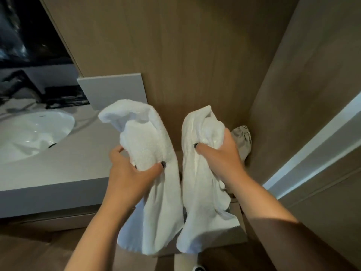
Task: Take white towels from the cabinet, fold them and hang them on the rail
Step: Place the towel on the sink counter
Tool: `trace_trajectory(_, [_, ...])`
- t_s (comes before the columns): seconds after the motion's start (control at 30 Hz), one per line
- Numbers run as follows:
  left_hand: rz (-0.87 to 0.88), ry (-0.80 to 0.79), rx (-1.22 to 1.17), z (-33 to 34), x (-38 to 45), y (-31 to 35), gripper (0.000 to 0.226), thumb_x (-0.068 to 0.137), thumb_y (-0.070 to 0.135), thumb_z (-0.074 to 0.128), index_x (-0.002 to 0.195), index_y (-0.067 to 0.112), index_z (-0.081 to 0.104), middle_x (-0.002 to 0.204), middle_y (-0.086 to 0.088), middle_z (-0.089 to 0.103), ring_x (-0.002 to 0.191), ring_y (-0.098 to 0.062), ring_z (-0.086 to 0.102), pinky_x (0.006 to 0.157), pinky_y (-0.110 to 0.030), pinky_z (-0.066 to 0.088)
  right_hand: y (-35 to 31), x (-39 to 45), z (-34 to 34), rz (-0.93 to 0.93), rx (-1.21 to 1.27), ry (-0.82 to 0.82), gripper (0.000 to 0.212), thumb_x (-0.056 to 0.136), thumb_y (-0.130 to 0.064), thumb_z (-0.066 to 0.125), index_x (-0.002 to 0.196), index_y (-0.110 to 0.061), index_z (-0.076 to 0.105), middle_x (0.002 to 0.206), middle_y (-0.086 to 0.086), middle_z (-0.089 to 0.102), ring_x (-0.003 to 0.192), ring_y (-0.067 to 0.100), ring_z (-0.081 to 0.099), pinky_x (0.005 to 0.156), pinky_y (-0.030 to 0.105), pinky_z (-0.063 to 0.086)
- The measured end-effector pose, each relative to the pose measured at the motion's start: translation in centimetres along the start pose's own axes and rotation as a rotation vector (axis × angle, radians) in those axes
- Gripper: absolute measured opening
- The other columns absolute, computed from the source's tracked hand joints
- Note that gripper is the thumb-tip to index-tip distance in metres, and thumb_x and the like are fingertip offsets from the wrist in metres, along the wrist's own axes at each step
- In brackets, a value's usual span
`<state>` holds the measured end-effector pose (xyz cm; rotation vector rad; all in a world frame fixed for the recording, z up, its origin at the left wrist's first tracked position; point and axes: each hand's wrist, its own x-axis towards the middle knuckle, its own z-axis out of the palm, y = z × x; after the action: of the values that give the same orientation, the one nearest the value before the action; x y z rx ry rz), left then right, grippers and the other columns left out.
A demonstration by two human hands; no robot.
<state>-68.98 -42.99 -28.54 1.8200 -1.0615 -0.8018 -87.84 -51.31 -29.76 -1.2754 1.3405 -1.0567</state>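
White towels, head view: left towel (154, 173) gripped bunched in left hand (130, 171), right towel (203, 173) clutched in right hand (220, 155), both hanging before the wooden cabinet (195, 55). Grey cloth (242, 139) behind right hand. Sink (29, 132) in counter (58, 173) at left.

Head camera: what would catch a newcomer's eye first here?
Two white towels hang bunched at centre, the left towel gripped by the left hand, the right towel by the right hand. A white sink basin sits left, in the counter.
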Motion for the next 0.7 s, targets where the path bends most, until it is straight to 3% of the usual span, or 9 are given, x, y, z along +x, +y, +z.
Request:
trace_trajectory(0.1, [0.082, 0.056, -0.07, -1.0, 0.8, 1.7, 0.116, 0.077, 0.019, 0.081, 0.152, 0.033, -0.006, 0.115, 0.013, 0.052, 0.104, -0.012, 0.056, 0.082, -0.028, 0.044, -2.6, 1.5, 0.3, -0.066, -0.013, -0.071, 0.053, 0.079, -0.018, 0.075, 0.119, -0.033, 0.044, 0.11, -0.016, 0.055, 0.1, 0.002, 0.055, 0.076, 0.022, 0.047])
trace_trajectory(0.2, [0.17, 0.112, 0.019, -2.5, 2.1, 3.2, 0.093, 0.074, 0.024, 0.082, 0.147, 0.032, 0.025, 0.109, 0.025, 0.05, 0.103, -0.007, 0.054, 0.073, -0.019, 0.043, -5.3, 2.8, 0.8, -0.122, -0.036, -0.171, 0.049, 0.08, -0.018, 0.074, 0.115, -0.035, 0.046, 0.107, -0.019, 0.056, 0.096, -0.001, 0.055, 0.069, 0.018, 0.044])
trace_trajectory(0.27, [0.177, 0.16, 0.057, -3.6, 3.1, 4.0, 0.079, 0.073, 0.028, 0.082, 0.139, 0.028, 0.039, 0.107, 0.021, 0.054, 0.098, -0.006, 0.057, 0.067, -0.016, 0.042, -6.9, 3.5, 1.5, -0.172, -0.06, -0.219, 0.051, 0.079, -0.017, 0.074, 0.117, -0.036, 0.046, 0.109, -0.019, 0.057, 0.099, -0.001, 0.056, 0.071, 0.018, 0.044])
trace_trajectory(0.37, [0.214, 0.228, 0.102, -5.4, 4.8, 5.0, 0.069, 0.072, 0.032, 0.083, 0.131, 0.028, 0.046, 0.104, 0.02, 0.054, 0.087, 0.006, 0.054, 0.065, -0.017, 0.042, -8.9, 4.3, 3.2, -0.241, -0.122, -0.267, 0.054, 0.077, -0.015, 0.073, 0.118, -0.038, 0.046, 0.11, -0.02, 0.057, 0.1, -0.002, 0.056, 0.075, 0.019, 0.045])
trace_trajectory(0.43, [0.243, 0.272, 0.128, -6.9, 6.2, 5.4, 0.068, 0.071, 0.033, 0.083, 0.128, 0.029, 0.047, 0.104, 0.021, 0.056, 0.087, 0.003, 0.055, 0.067, -0.021, 0.043, -10.1, 5.1, 4.6, -0.27, -0.154, -0.303, 0.054, 0.076, -0.013, 0.073, 0.116, -0.038, 0.046, 0.108, -0.021, 0.057, 0.099, -0.002, 0.056, 0.075, 0.019, 0.046])
trace_trajectory(0.53, [0.297, 0.309, 0.153, -9.2, 9.4, 5.6, 0.067, 0.072, 0.029, 0.083, 0.128, 0.031, 0.047, 0.1, 0.026, 0.055, 0.079, 0.015, 0.051, 0.063, -0.011, 0.038, -11.4, 6.6, 7.2, -0.293, -0.161, -0.313, 0.052, 0.076, -0.012, 0.073, 0.112, -0.04, 0.047, 0.107, -0.02, 0.059, 0.097, -0.001, 0.058, 0.073, 0.018, 0.046])
trace_trajectory(0.57, [0.309, 0.313, 0.157, -10.1, 10.7, 5.4, 0.067, 0.072, 0.028, 0.082, 0.129, 0.03, 0.046, 0.102, 0.023, 0.056, 0.079, 0.016, 0.051, 0.063, -0.01, 0.037, -11.8, 7.2, 8.1, -0.302, -0.159, -0.312, 0.052, 0.075, -0.012, 0.073, 0.111, -0.04, 0.048, 0.107, -0.019, 0.06, 0.098, 0.0, 0.058, 0.074, 0.019, 0.046])
trace_trajectory(0.7, [0.333, 0.282, 0.21, -13.2, 17.2, 3.6, 0.078, 0.074, 0.03, 0.081, 0.14, 0.029, 0.041, 0.11, 0.014, 0.053, 0.094, -0.008, 0.054, 0.075, -0.025, 0.042, -12.5, 9.5, 12.2, -0.299, -0.133, -0.277, 0.056, 0.076, -0.014, 0.075, 0.119, -0.038, 0.049, 0.111, -0.02, 0.06, 0.102, 0.0, 0.058, 0.076, 0.02, 0.045])
